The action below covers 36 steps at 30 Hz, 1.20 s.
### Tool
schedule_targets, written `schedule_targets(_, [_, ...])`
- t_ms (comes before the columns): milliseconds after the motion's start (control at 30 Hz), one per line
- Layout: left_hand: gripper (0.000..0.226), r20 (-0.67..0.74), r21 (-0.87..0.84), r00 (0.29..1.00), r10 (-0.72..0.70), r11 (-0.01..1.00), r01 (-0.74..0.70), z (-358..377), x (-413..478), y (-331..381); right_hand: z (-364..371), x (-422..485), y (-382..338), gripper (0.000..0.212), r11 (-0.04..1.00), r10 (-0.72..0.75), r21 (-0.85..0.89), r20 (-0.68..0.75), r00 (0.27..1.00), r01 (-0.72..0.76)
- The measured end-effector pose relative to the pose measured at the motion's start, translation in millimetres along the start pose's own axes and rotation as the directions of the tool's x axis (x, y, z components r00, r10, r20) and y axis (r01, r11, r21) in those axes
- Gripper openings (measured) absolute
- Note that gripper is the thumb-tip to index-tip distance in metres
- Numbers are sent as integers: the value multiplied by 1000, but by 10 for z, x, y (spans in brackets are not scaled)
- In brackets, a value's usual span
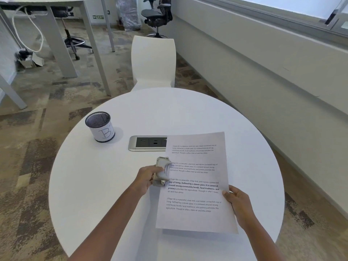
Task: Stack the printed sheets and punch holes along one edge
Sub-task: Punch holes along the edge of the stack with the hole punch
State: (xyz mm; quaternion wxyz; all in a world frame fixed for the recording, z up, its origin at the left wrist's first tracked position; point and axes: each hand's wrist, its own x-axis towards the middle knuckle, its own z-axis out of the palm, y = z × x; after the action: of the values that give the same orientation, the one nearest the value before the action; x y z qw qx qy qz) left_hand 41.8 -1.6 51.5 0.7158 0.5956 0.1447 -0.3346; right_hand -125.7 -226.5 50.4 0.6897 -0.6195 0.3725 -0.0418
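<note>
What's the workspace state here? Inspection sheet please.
Surface: round white table, built-in power socket panel.
Job's things: printed sheets, far corner overlapping the panel; hole punch on their left edge.
Clutter: mesh cup marked B.
Grippers: left hand grips the punch; right hand holds the sheets' right edge.
Cables: white cable under the far desk.
Surroundings: white chair, black office chair, carpet.

Matt paper sheets; shiny metal hole punch; smooth table.
</note>
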Motion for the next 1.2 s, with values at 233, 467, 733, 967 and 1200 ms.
schedule_targets(233, [14, -159, -67, 987, 9, 998, -20, -242, 68, 12, -236, 32, 53, 23, 1000, 0, 5, -94, 996, 0])
schedule_targets(467, [15, -273, 10, 961, 52, 999, -52, -585, 147, 38, -352, 33, 100, 25, 999, 14, -30, -141, 990, -18])
schedule_targets(733, [22, -360, 75, 929, 82, 995, -59, -817, 201, 61, -452, -3, 160, 24, 999, 31, 11, -145, 989, -30])
schedule_targets(967, [25, -392, 152, 916, 87, 988, -29, -877, 248, 9, -514, -15, 205, 24, 998, 58, 36, -168, 984, -53])
schedule_targets(1200, [25, -371, 454, 907, 197, 891, -8, -785, 142, 22, -537, 11, 249, 33, 996, 78, 58, -180, 981, -69])
